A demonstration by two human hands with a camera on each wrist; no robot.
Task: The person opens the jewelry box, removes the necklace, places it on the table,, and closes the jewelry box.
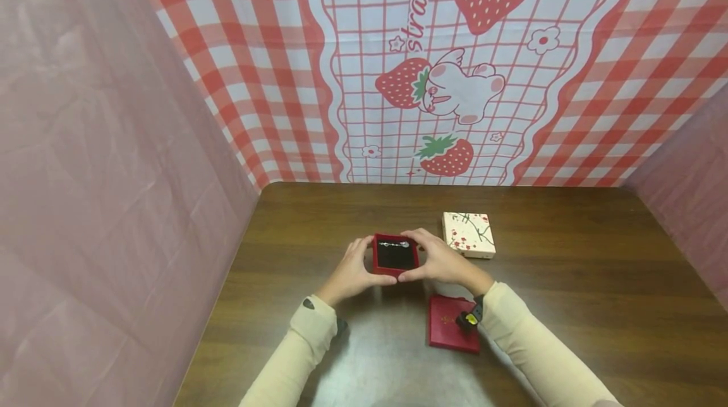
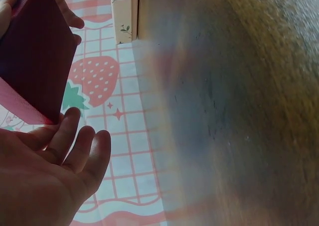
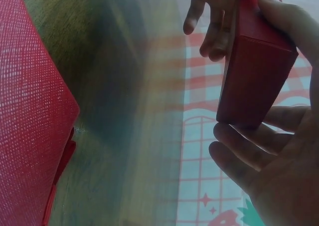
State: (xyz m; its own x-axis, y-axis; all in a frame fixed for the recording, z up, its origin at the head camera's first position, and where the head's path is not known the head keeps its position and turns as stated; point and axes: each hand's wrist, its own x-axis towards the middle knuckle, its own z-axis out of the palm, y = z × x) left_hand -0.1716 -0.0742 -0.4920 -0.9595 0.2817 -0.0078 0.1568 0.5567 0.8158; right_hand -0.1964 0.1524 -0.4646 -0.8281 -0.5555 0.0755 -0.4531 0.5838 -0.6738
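Note:
A small red jewelry box, its top off, is held up between both hands, above the table. Inside, a silver chain bracelet with a pale charm lies across the black lining. My left hand grips the left side, thumb at the near edge. On the opposite side my right hand grips the box in the same manner. Both wrist views show the underside of the red box off the tabletop. A red lid with a gold mark lies below the right forearm.
A cream box with a red blossom print sits behind the right hand. The brown wooden table meets a strawberry-print cloth at the back. Pink cloth hangs on the left and on the right.

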